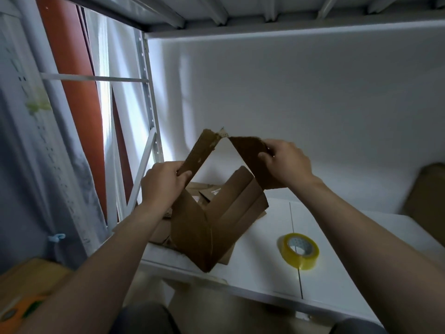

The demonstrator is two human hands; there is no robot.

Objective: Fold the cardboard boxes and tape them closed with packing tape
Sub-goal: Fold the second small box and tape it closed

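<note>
The person is holding the box [192, 232] up between both hands, just above the near edge of the white surface [337, 273] – whether its bottom corner is resting there or hanging just clear, I cannot tell. The left hand [163, 182] is clamping the upper left panel, thumb in front and fingers curled behind. The right hand [286, 165] is pinching the upper right panel the same way.

The box is standing on a corner like a diamond, half opened from flat. Its open tube is pointing away from the person toward the back wall, so you can look straight through it. Its longer diagonal is running from the bottom corner up to the top one, where old tape is clinging.

Squaring it up looks like a matter of the two hands pushing toward each other – each one is sitting on an opposite side of that diagonal. The tape [308, 259] is lying flat on the surface, down and to the right, nearer the right hand. A stack [159, 233] of flat cardboard is lying behind the box.
</note>
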